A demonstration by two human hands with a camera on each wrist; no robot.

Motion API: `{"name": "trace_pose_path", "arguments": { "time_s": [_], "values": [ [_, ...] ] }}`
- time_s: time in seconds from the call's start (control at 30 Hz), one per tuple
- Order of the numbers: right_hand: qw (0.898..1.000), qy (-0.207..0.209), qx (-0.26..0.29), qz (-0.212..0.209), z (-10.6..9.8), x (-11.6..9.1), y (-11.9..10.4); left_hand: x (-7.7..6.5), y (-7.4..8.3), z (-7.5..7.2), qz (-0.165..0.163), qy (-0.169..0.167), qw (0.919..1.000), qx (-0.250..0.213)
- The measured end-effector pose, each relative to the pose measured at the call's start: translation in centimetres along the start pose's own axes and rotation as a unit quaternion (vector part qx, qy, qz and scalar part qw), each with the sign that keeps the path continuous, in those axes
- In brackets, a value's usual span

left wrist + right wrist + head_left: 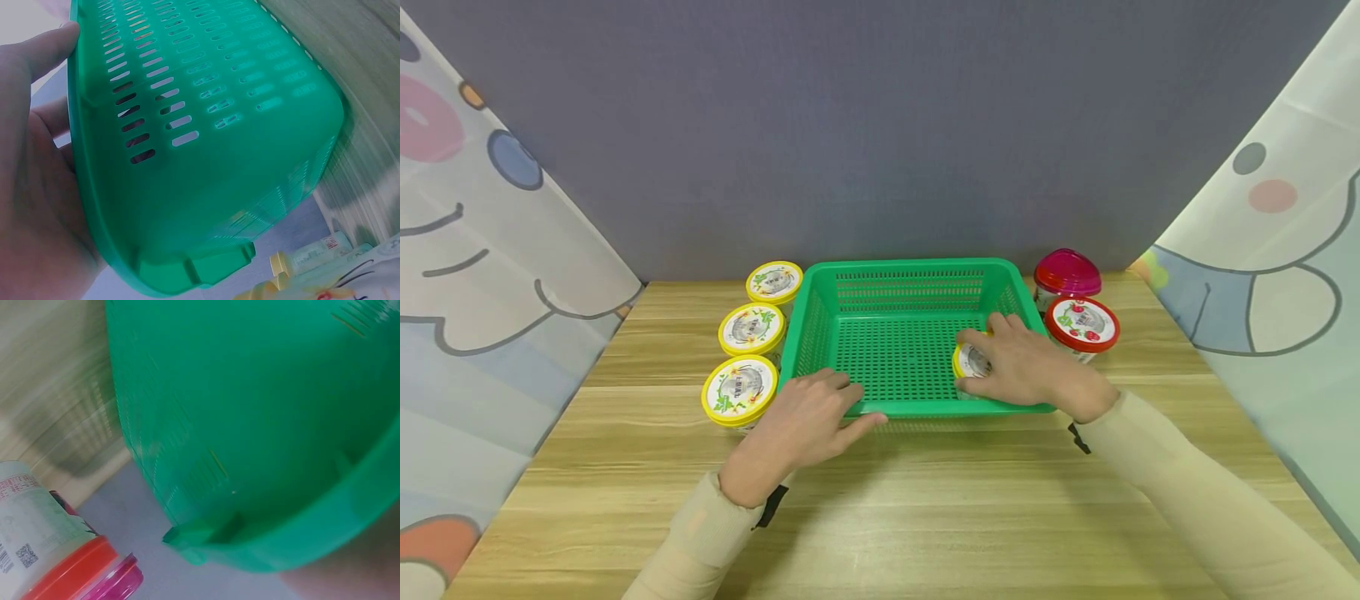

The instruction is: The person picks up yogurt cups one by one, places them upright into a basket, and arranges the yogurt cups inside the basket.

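A green plastic basket (910, 407) with slotted sides stands on the wooden table. My left hand (808, 421) grips its near left rim, fingers over the inside and thumb along the outer side; the left wrist view shows this thumb (53, 49) against the rim. Inside the basket, near its right end, my right hand (1026, 367) holds a tub with a yellow lid (972, 361) from above, fingers and thumb spread around the lid. The hand covers part of this tub. In the right wrist view the basket wall (262, 437) hides the tub and most of the hand.
Three yellow-lidded tubs (739, 390) stand in a row along the basket's left side. On its right are a red-lidded tub (1082, 324) and, behind it, a tub with a domed pink lid (1067, 272). A grey panel (880, 133) rises behind the basket.
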State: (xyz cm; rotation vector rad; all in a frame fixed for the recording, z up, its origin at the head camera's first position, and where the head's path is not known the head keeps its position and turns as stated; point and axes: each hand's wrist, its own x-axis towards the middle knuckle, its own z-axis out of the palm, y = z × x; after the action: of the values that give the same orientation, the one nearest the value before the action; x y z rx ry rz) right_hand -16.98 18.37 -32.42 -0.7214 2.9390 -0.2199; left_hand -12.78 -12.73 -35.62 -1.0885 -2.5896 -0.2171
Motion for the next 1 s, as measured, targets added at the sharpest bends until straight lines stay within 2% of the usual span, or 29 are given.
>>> {"name": "trace_pose_path", "arguments": {
  "time_s": [0.57, 1.0],
  "values": [
    [0.999, -0.03, -0.008, 0.012, -0.5, -0.7, -0.2, 0.0, 0.1, 0.1, 0.0, 0.001, 1.0, 0.004],
    [1.0, -0.004, 0.022, 0.017, -1.2, -1.1, 0.0, 0.0, 0.1, 0.0, 0.001, 0.001, 1.0, 0.004]
  ]
}}
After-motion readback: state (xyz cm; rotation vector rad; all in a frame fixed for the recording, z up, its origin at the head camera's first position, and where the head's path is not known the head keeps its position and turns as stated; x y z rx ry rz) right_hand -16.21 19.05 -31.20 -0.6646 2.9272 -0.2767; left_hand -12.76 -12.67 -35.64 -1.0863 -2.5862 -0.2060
